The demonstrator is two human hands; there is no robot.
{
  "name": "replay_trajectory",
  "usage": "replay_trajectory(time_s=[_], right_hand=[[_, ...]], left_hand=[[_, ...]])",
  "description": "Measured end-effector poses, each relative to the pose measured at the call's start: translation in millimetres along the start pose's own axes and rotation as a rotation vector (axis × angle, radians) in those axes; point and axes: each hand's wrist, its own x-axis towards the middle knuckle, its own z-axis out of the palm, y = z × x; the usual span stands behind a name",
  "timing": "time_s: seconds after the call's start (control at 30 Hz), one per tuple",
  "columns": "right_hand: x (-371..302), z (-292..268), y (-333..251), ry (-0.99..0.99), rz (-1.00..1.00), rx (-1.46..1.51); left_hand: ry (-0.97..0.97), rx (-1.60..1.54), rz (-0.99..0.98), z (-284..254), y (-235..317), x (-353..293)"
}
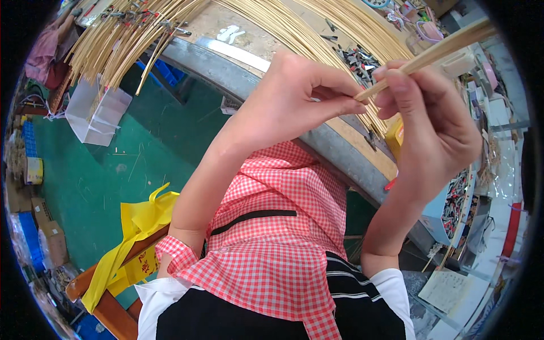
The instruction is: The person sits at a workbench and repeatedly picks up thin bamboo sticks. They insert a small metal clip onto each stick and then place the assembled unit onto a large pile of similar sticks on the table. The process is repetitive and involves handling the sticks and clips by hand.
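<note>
A pale thin wooden stick (447, 45) slants from the upper right down to its near end between my hands. My right hand (430, 113) grips it with thumb and fingers a short way from that end. At the tip, my left hand (294, 93) pinches with thumb and forefinger; whether anything small sits there is too fine to make out. Both hands are raised in front of the workbench (226, 71). Behind them, long bundles of similar sticks (283, 25) lie across the bench top.
Small dark and red clips (360, 65) are heaped on the bench, with more in a light blue bin (453, 209) at right. White gloves (229, 34) lie near the bench's edge. A wooden chair (116, 314) with a yellow bag (141, 226) stands at left; a white box (96, 110) is on the floor.
</note>
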Motion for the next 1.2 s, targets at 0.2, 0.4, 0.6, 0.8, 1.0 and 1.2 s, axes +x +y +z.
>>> replay_trajectory(time_s=[0.2,0.4,0.6,0.8,1.0,1.2], right_hand=[[-17.1,0.0,24.9,-0.095,0.117,0.034],[-29.5,-2.2,40.7,-0.145,0.161,-0.026],[-31.5,-3.4,41.3,-0.115,0.148,-0.052],[-35.8,4.5,45.1,0.043,0.271,0.065],[-45.4,27.1,55.6,0.139,0.448,0.292],[-55.5,35.7,69.3,0.017,0.548,0.271]], left_hand=[[-0.078,0.093,-0.084,2.6,-24.6,-13.8],[-0.1,0.095,-0.114,7.8,-42.9,-23.2],[-0.097,0.133,-0.102,10.9,-46.3,-23.7],[0.025,0.202,-0.018,13.9,-29.8,-31.7],[0.242,0.534,0.108,20.5,-10.8,-38.6],[0.233,0.599,0.074,7.0,-27.7,-54.5]])
